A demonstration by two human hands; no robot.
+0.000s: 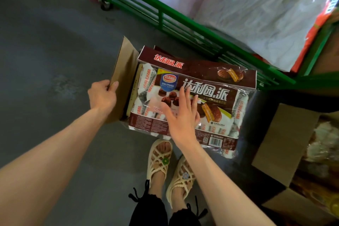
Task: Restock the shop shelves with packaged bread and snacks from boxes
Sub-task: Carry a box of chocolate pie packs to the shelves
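Here left hand [101,95] grips box flap [123,71]; right hand [180,115] spread flat over snack pack [211,91], hiding label middle.

"DALIYUAN" and "达利园·派" on the snack pack [222,103]; "达利园·派" on the brown box flap [198,69]

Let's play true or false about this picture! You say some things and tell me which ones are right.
1. The left hand grips the open box's cardboard flap. True.
2. The right hand is curled into a fist. False: its fingers are spread open over the chocolate pie pack.
3. The trolley frame behind the box is green. True.
4. The person is barefoot. False: they wear cream woven sandals with little flowers on them.
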